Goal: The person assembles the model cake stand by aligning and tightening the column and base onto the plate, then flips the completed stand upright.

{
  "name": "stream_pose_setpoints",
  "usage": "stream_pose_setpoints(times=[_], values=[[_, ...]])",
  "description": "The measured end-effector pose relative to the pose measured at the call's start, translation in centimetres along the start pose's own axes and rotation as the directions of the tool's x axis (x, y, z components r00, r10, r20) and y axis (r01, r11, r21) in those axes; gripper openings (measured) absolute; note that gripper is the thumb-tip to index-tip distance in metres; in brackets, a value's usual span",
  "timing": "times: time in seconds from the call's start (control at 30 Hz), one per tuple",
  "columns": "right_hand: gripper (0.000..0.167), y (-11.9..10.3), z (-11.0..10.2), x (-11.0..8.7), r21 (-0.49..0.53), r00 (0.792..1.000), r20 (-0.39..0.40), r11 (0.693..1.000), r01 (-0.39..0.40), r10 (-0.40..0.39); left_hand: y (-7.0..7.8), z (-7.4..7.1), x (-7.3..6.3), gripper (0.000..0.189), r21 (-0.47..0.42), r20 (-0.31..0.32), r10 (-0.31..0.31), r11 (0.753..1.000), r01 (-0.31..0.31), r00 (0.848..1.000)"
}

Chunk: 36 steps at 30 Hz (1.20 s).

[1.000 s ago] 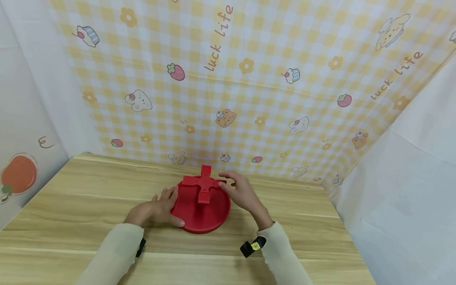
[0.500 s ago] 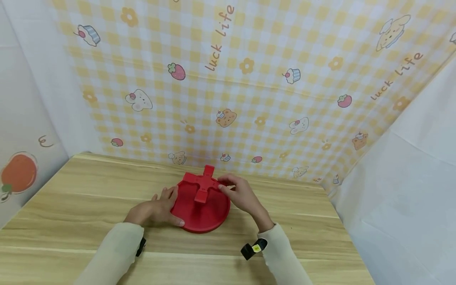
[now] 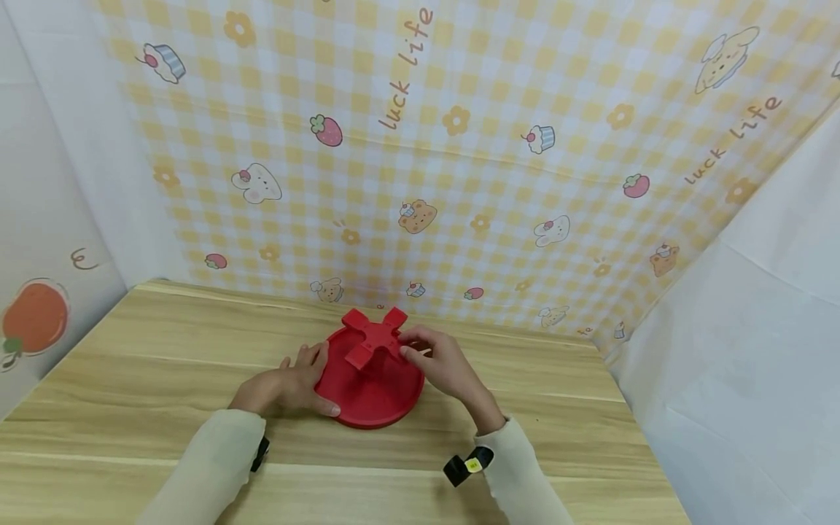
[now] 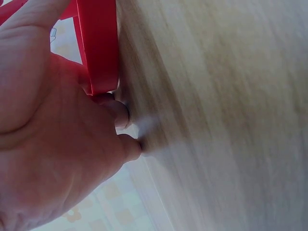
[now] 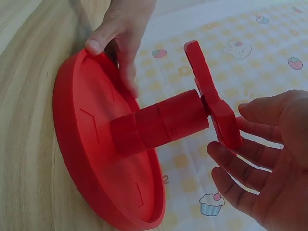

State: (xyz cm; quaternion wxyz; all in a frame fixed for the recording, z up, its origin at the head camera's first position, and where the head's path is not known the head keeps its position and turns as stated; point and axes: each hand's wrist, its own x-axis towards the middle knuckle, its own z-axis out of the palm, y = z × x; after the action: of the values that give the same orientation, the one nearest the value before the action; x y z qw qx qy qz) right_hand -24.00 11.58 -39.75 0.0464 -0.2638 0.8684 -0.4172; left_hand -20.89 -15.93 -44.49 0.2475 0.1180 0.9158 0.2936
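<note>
A red round base with a raised rim lies flat on the wooden table. From its middle rises a thick red post, seen in the right wrist view with small raised marks on its side. A red cross-shaped top with flat arms sits on the post. My left hand grips the left edge of the base, thumb over the near rim and fingers along the far side. With thumb and fingers my right hand pinches the right-hand arm of the cross, which they partly hide.
Wood-grain table surrounds the base. Close behind it hangs a yellow checked cloth with printed cartoons. White cloth walls the right side, and another sheet stands on the left.
The red cross-shaped top has turned clockwise as seen from above, its near arm swinging left and its far arm right. The right fingers have closed on one arm. The base and left hand stay put.
</note>
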Motion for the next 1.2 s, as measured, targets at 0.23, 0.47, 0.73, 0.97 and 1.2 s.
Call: stream_pose_setpoints(times=[0.23,0.47,0.73,0.97,1.2], values=[[0.02,-0.6,0.0,-0.3,0.029,0.999,0.02,0.999,0.037,-0.038,0.0,-0.2,-0.1,0.126,-0.03,-0.001,0.003,1.0,-0.003,1.0],[0.02,-0.4,0.3,-1.6,0.048,0.998,0.053,0.998,0.031,-0.033,0.5,0.8,-0.4,0.126,-0.072,0.022,-0.019,0.997,0.02,1.0],[0.02,-1.2,0.7,-1.4,0.027,0.997,0.075,0.999,0.03,-0.032,0.4,0.6,-0.6,0.123,-0.045,-0.018,-0.016,0.999,0.016,1.0],[0.015,-1.3,0.5,-1.2,0.014,0.997,-0.062,0.999,0.041,-0.04,0.2,0.7,-0.5,0.124,-0.045,-0.014,-0.008,0.999,0.007,1.0],[0.016,-0.2,0.1,0.3,-0.077,0.949,-0.292,0.992,0.097,-0.115,0.3,0.3,-0.6,0.123,-0.032,-0.027,-0.003,0.999,0.002,1.0]])
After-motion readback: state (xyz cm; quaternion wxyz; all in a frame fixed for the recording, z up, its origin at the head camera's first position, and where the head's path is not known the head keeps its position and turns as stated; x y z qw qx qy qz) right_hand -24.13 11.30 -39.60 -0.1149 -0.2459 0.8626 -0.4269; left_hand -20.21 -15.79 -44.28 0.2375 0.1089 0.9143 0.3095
